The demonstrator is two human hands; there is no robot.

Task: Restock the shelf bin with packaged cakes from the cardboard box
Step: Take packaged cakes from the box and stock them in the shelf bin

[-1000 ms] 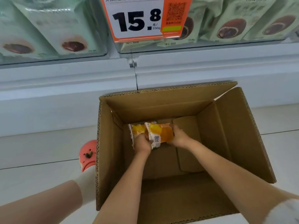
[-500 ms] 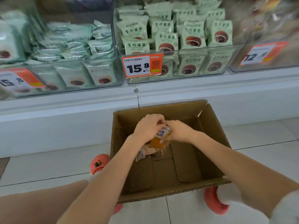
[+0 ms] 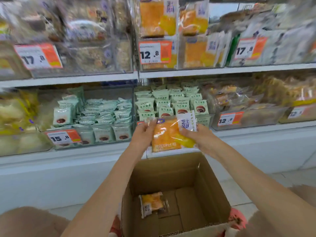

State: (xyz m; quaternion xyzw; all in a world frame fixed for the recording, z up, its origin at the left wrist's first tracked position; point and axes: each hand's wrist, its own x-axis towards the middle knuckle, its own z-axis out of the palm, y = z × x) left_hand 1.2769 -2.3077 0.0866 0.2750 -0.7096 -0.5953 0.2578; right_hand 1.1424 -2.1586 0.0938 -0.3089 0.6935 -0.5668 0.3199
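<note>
Held cake pack (image 3: 168,135): an orange-yellow packaged cake, being carried upright above the cardboard box (image 3: 172,194), in front of the lower shelf; a second pack may be lying behind it, which cannot be told.

Left hand (image 3: 144,134): gripping the pack's left edge at 9 o'clock, fingers curled over its top corner.

Right hand (image 3: 196,135): pinching the pack's right side at 3 o'clock, thumb lying across the front film.

Target bin (image 3: 176,53): judged to be the clear upper-shelf bin at 12 o'clock from the pack, since it is showing the same orange packs behind the 12.8 price tag (image 3: 154,52).

Doing the step well: the pack is probably best lifted by its sealed edges, not squeezed at the soft middle, raised over the bin's front wall and slid in upright, print facing out, matching the packs already standing there.

Remaining cake pack (image 3: 152,203): one pack is lying on the box floor at 6 o'clock from the held pack, well apart from it.

Green packets (image 3: 171,104): filling the lower bin just behind the hands; not the matching product.

Hard to make out: the upper shelf is smearing with motion blur, so the bin's free space and back are unreadable; the box's near wall is being cut off by the frame edge; the lower tag behind the left hand is mostly covered.
</note>
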